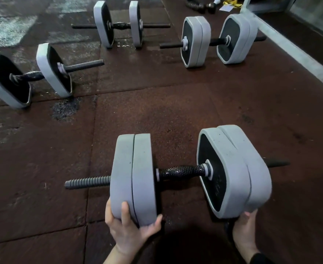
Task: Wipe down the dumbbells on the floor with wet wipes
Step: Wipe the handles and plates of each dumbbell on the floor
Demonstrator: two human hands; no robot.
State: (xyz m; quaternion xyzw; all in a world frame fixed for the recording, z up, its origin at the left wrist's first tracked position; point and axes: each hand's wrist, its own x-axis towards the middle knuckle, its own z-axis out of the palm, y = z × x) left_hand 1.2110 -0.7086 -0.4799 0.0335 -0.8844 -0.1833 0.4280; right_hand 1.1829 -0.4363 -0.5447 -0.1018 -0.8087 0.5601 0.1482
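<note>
Right now both hands are cupping the near dumbbell (187, 173) on the floor (42, 187): left hand (130, 228) fingers (125, 210) clamped round its plates, right hand (245, 230) fingers apparently hidden underneath. No wipe is showing; the dumbbell could be rolling onto those fingers.

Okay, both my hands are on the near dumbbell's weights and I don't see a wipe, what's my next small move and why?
Probably let the near dumbbell rest and fetch a wet wipe. The left hand grips its left weight, the right hand cups the right one, and neither holds a wipe.
</note>
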